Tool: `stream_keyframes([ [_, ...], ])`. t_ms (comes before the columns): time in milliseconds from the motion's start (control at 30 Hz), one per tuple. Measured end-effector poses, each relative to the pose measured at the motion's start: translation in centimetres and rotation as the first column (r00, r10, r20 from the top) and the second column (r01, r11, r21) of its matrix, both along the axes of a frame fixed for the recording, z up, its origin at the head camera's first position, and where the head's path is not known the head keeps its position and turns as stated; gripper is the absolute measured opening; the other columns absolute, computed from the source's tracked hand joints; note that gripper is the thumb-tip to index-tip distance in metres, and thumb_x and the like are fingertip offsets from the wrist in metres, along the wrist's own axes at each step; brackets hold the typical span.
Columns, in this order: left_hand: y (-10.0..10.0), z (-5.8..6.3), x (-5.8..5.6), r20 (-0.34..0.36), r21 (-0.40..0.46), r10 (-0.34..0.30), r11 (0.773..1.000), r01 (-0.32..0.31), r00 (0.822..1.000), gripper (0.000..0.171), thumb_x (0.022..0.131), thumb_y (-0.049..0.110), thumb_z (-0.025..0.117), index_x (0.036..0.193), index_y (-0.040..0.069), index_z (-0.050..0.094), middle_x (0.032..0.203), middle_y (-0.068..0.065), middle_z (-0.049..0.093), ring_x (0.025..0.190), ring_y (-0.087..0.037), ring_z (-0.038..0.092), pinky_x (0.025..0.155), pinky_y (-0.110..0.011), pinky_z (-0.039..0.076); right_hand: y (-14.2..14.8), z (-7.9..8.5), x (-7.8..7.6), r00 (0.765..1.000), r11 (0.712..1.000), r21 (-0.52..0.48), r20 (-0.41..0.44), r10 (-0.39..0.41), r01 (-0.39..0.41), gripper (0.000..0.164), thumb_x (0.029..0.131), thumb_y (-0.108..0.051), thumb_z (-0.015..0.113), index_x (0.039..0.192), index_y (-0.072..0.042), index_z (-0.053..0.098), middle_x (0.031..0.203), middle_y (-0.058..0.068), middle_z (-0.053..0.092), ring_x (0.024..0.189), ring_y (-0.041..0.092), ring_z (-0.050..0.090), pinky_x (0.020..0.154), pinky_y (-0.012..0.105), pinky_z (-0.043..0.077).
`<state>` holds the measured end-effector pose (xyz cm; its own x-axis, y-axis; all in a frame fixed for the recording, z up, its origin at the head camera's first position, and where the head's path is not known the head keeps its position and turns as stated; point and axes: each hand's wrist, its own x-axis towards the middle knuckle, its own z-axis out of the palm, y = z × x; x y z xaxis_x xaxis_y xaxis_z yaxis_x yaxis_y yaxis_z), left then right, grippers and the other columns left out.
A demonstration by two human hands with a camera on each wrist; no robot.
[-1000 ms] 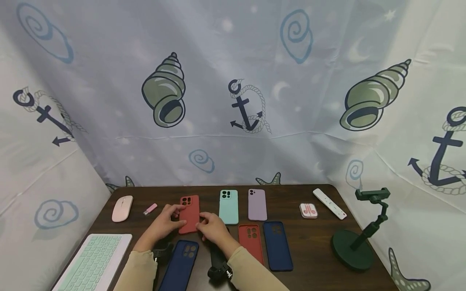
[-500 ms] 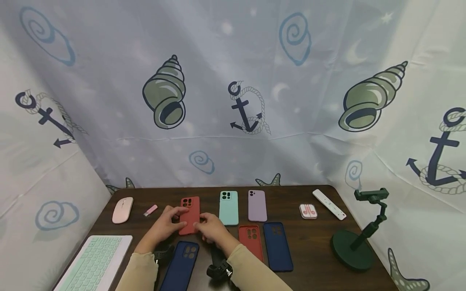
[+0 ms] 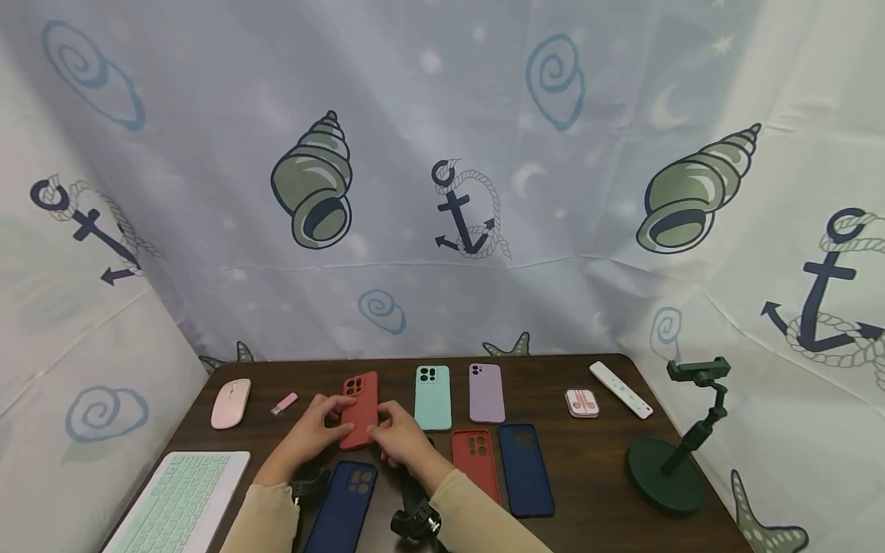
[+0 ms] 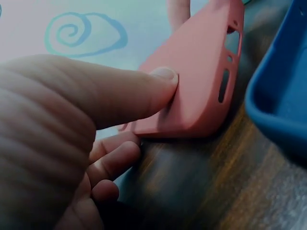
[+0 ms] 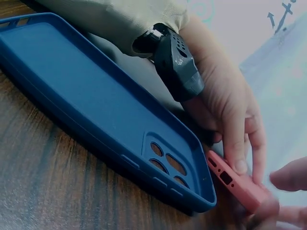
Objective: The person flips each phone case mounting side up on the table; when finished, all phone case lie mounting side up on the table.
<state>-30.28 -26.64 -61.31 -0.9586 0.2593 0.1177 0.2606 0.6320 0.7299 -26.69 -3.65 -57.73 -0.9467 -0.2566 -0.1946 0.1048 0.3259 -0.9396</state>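
Observation:
A red phone case [image 3: 361,418] with camera cutouts is held between both hands at the left middle of the table, tilted, its back facing up. My left hand [image 3: 314,432] grips its left side, index finger and thumb on the back. In the left wrist view the left thumb [image 4: 144,93] presses the back near the end with the port slots. My right hand [image 3: 402,439] pinches the lower right edge, thumb on top. Just below lies a blue phone case [image 3: 343,503], hollow side up in the right wrist view, close by the red one.
A mint phone case [image 3: 432,399], a purple one [image 3: 487,395], another red one [image 3: 475,457] and another blue one [image 3: 527,468] lie to the right. Around them are a mouse [image 3: 231,403], keyboard [image 3: 181,499], pink USB stick [image 3: 284,404], earphone box [image 3: 582,403], remote [image 3: 621,390] and green stand [image 3: 667,476].
My right thumb has moved slightly left, from the red phone case's edge onto its back. The case is tilted a little more. The head view has shifted slightly.

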Motion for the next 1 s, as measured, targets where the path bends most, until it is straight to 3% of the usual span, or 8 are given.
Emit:
stream_keyframes([
  [167, 0.0, 0.2, 0.1, -0.026, 0.023, -0.029, 0.999, 0.029, 0.999, 0.047, 0.089, 0.032, 0.079, 0.132, 0.02, 0.065, 0.116, -0.008, 0.052, 0.105, -0.021, 0.053, 0.09, -0.041, 0.046, 0.0, 0.2, 0.0, 0.999, 0.998, 0.061, -0.048, -0.002, 0.005, 0.05, 0.097, -0.024, 0.067, 0.143, -0.02, 0.049, 0.08, -0.001, 0.061, 0.05, 0.015, 0.047, 0.045, 0.031, 0.036],
  [433, -0.3, 0.3, 0.2, -0.037, 0.048, -0.08, 0.996, 0.081, 0.996, 0.051, 0.09, 0.038, 0.077, 0.136, 0.024, 0.061, 0.125, -0.01, 0.053, 0.111, -0.024, 0.054, 0.093, -0.047, 0.047, 0.3, 0.5, 0.1, 0.981, 0.989, 0.144, -0.194, 0.023, 0.006, 0.051, 0.095, -0.022, 0.068, 0.142, -0.014, 0.049, 0.085, -0.003, 0.064, 0.064, 0.012, 0.056, 0.055, 0.03, 0.043],
  [567, -0.1, 0.7, 0.6, 0.017, 0.09, -0.083, 0.993, 0.081, 0.996, 0.054, 0.094, 0.039, 0.072, 0.143, 0.024, 0.054, 0.135, -0.013, 0.049, 0.115, -0.028, 0.057, 0.09, -0.045, 0.05, 0.3, 0.6, 0.6, 0.974, 0.987, 0.158, -0.223, 0.037, -0.002, 0.052, 0.096, -0.024, 0.069, 0.143, -0.014, 0.05, 0.085, -0.004, 0.065, 0.062, 0.011, 0.056, 0.054, 0.029, 0.044],
  [733, 1.2, 2.1, 1.1, 0.12, 0.137, -0.096, 0.987, 0.079, 0.988, 0.06, 0.098, 0.045, 0.064, 0.152, 0.031, 0.042, 0.143, -0.016, 0.036, 0.12, -0.035, 0.06, 0.087, -0.044, 0.055, 0.4, 1.3, 1.1, 0.963, 0.982, 0.187, -0.263, 0.054, -0.004, 0.055, 0.096, -0.027, 0.07, 0.145, -0.012, 0.05, 0.082, -0.007, 0.063, 0.059, 0.009, 0.054, 0.053, 0.027, 0.044],
  [900, 2.1, 3.2, 1.3, 0.116, 0.13, -0.102, 0.988, 0.087, 0.988, 0.064, 0.1, 0.044, 0.062, 0.156, 0.032, 0.034, 0.145, -0.017, 0.032, 0.128, -0.042, 0.056, 0.091, -0.049, 0.056, 0.5, 2.1, 1.1, 0.95, 0.978, 0.206, -0.303, 0.075, -0.012, 0.055, 0.096, -0.026, 0.07, 0.145, -0.013, 0.052, 0.081, -0.008, 0.061, 0.06, 0.007, 0.054, 0.055, 0.026, 0.045],
  [1000, 2.5, 3.5, 1.4, 0.13, 0.174, -0.115, 0.981, 0.092, 0.985, 0.063, 0.101, 0.04, 0.061, 0.157, 0.029, 0.033, 0.147, -0.019, 0.029, 0.131, -0.048, 0.052, 0.089, -0.046, 0.058, 0.6, 2.2, 1.1, 0.941, 0.974, 0.225, -0.326, 0.087, -0.013, 0.053, 0.095, -0.026, 0.071, 0.145, -0.015, 0.054, 0.082, -0.008, 0.061, 0.06, 0.006, 0.054, 0.055, 0.025, 0.045],
])
